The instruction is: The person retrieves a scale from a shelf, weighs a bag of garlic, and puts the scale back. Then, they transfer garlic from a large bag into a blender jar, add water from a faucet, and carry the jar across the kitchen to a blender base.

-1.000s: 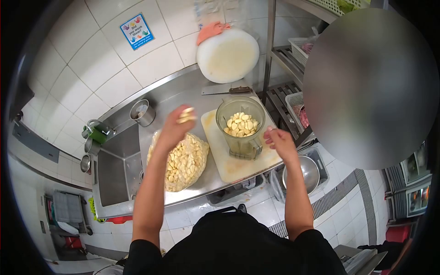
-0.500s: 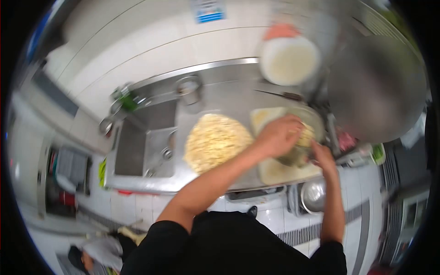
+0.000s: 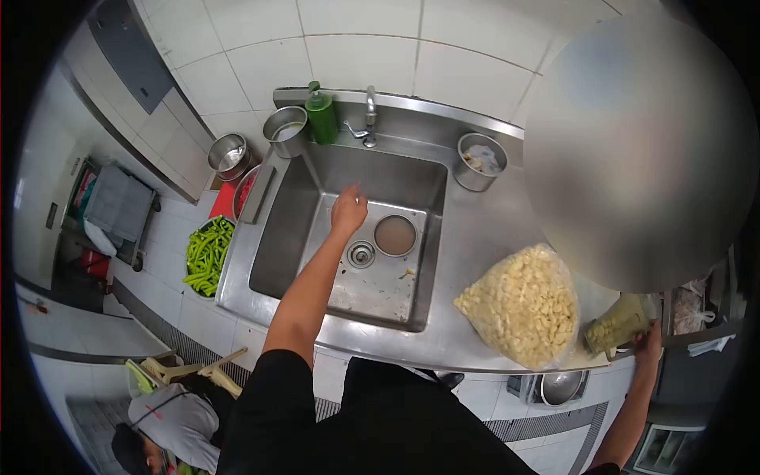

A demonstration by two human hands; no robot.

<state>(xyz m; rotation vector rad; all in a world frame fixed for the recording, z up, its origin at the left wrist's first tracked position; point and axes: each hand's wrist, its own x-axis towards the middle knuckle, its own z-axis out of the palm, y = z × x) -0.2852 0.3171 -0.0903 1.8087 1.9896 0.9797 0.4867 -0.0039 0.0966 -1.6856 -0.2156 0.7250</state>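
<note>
Over the metal sink point(image 3: 317, 281), my left hand point(image 3: 349, 212) hangs below the faucet point(image 3: 370, 119), its fingers pointing toward the back; whether it pinches anything is too small to tell. At the far right, my right hand point(image 3: 648, 345) grips the side of a clear container point(image 3: 625, 317) with pale pieces at its bottom. A large plastic bag of peeled garlic-like cloves point(image 3: 526, 307) lies on the counter between the sink and the container. In the sink basin, a round dish point(image 3: 394, 236) sits beside the drain point(image 3: 361, 254).
Behind the basin stand a green pump bottle point(image 3: 321, 117) and a metal pot point(image 3: 286, 131). Another metal pot point(image 3: 480, 161) is right of the sink. Green peppers point(image 3: 209, 257) fill a container at left. A person point(image 3: 176, 423) bends low at bottom left. A blurred round patch covers the upper right.
The view has swung left toward the sink. My left hand has left the container and moved over the sink; my right hand still holds the container.
</note>
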